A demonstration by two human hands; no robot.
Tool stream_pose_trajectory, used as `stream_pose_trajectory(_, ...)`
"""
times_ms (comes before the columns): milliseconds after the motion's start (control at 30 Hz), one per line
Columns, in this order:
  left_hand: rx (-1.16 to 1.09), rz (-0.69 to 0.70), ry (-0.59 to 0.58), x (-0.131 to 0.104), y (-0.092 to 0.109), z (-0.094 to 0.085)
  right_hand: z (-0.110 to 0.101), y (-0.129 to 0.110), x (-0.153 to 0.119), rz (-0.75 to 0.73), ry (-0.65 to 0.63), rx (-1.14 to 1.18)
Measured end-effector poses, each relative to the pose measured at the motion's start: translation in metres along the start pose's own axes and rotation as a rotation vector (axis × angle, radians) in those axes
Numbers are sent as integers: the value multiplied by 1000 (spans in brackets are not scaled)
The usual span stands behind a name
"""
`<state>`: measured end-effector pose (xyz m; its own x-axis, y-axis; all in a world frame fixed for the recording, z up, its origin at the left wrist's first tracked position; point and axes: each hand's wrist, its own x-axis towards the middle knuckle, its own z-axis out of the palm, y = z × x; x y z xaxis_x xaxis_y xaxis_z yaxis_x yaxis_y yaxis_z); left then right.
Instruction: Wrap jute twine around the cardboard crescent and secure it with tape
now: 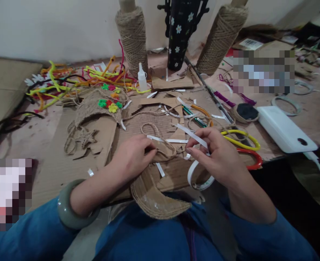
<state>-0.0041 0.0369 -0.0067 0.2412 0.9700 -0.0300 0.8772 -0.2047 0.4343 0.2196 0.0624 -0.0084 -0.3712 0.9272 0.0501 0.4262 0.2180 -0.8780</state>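
Note:
My left hand [134,154] is closed over the upper part of a brown cardboard crescent [160,203], whose outer edge carries rows of jute twine. Its thumb and fingertips press together beside a loop of jute twine [150,125]; exactly what lies between them is hidden. The twine reaches across to my right hand [216,156], where thumb and forefinger pinch together on it. From that same hand hangs a roll of white tape [194,174], and a loose white strip [191,134] sticks out above the fingers.
Behind the hands lie paper scraps, a green pen [194,116] and a twine-wrapped crescent with felt flowers [109,103]. A glue bottle [142,80], twine spools [132,40] and a black flowered container [178,36] stand farther back. Right are yellow [253,145] and red rings [254,165] and a white power bank [286,128].

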Motion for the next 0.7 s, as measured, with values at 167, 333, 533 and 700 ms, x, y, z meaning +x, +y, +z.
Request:
stream_pose_trajectory(167, 6, 7, 23, 2, -2, 3, 1, 1, -1, 14, -14, 9)
stream_pose_trajectory(333, -5, 15, 23, 0, -5, 6, -2, -3, -3, 9, -17, -5)
stream_pose_trajectory(533, -9, 6, 42, -3, -5, 5, -2, -2, -8, 19, -3, -20)
stream_pose_trajectory(700, 4, 38, 73, -3, -3, 5, -1, 0, -10, 41, -25, -2)
